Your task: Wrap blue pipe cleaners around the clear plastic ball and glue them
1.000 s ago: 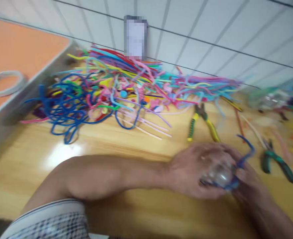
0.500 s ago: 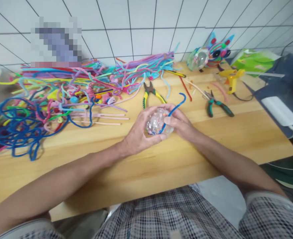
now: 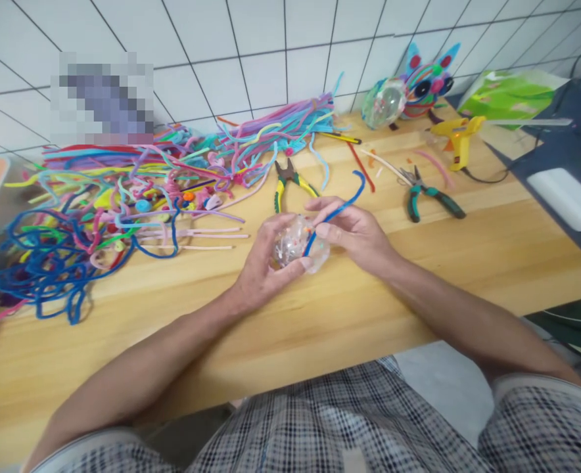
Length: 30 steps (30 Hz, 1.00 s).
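Note:
My left hand (image 3: 265, 256) is closed around a clear plastic ball (image 3: 290, 242) with small coloured bits showing in or on it. A blue pipe cleaner (image 3: 346, 202) lies across the ball's right side, and its free end curls up and away. Between thumb and fingers, my right hand (image 3: 352, 233) pinches this pipe cleaner beside the ball. Just beyond the hands, yellow-and-black pliers (image 3: 290, 184) rest on the table with their jaws pointing away.
Tangled pipe cleaners (image 3: 48, 263) cover the table's left, with a bundle (image 3: 280, 128) behind. Green-handled pliers (image 3: 433, 200), a yellow glue gun (image 3: 461, 141) and a decorated animal figure with ears (image 3: 426, 89) stand or lie right. A green package (image 3: 510, 98) is beyond.
The right hand has drawn back a little from the ball and now pinches the blue pipe cleaner with its fingers more extended. The view has shifted slightly.

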Motion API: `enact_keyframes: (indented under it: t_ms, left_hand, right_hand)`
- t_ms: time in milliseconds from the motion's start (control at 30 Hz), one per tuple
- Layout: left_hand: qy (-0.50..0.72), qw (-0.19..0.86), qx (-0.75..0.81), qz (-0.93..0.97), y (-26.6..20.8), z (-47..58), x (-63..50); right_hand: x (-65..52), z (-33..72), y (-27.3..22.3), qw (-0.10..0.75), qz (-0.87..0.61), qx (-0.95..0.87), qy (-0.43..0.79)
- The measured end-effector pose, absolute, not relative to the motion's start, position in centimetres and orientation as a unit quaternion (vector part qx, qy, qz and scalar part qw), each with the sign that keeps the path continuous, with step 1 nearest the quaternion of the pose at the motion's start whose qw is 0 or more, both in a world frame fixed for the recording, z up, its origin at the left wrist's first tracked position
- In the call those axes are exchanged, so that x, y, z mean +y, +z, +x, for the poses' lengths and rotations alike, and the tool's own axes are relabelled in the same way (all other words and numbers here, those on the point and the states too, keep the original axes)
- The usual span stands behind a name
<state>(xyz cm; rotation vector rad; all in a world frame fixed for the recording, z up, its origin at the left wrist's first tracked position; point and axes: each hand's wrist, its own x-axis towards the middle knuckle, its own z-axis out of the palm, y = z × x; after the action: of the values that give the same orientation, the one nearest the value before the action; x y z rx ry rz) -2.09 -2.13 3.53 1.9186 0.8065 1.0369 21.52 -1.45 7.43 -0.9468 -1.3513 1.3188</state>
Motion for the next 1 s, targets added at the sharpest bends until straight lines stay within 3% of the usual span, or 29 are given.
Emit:
enact_keyframes:
  t_ms: [433, 1000]
  left_hand:
    - [0.420, 0.335, 0.282, 0.795, 3.93, -2.02, -1.88]
    - [0.411, 0.358, 0.304, 0.782, 3.66, -1.92, -2.36]
  right_hand:
    - [-1.68, 20.93, 8.05, 0.483, -0.422, -0.568, 0.516]
    - [-1.83, 20.67, 7.44, 0.481, -0.436, -0.558, 0.517]
